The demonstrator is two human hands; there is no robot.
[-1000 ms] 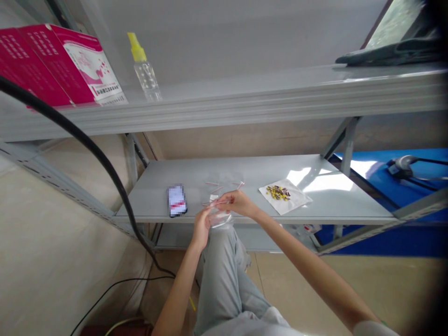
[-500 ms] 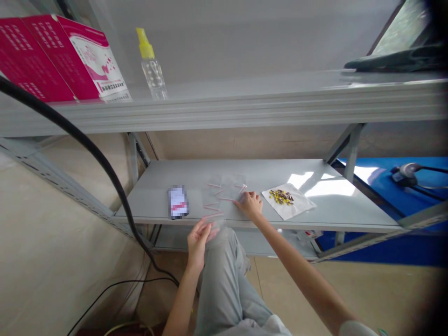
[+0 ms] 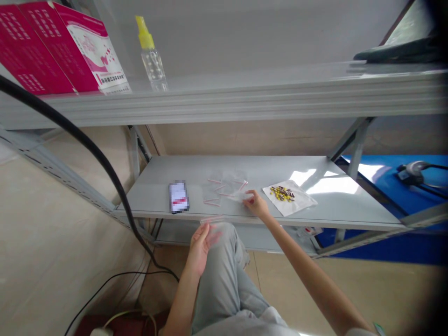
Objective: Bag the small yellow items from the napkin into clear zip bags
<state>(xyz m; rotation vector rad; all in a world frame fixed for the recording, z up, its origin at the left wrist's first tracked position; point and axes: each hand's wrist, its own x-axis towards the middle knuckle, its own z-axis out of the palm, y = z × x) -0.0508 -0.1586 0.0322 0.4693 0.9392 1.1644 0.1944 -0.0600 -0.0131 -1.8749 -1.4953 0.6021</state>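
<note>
My left hand (image 3: pixel 199 247), in front of the shelf edge and over my knee, pinches a small clear zip bag (image 3: pixel 212 220) with a reddish strip along its top. Several more clear bags with such strips (image 3: pixel 212 201) lie spread on the lower shelf. At their right side my right hand (image 3: pixel 257 205) has its fingertips closed on the edge of another clear bag (image 3: pixel 237 196). To the right of that hand, yellow and dark brown capsules (image 3: pixel 281 193) lie in a pile on a white sheet or pouch (image 3: pixel 299 203).
A phone (image 3: pixel 178 197) lies left on the lower shelf (image 3: pixel 154 186). The upper shelf (image 3: pixel 224 105) overhangs, with pink boxes (image 3: pixel 70 51) and a yellow-topped spray bottle (image 3: pixel 153 65). A thick black cable (image 3: pixel 101 161) crosses at left.
My right hand has shifted slightly right, with the bag at its fingertips. My left hand still holds its zip bag. The view has tilted a little downward.
</note>
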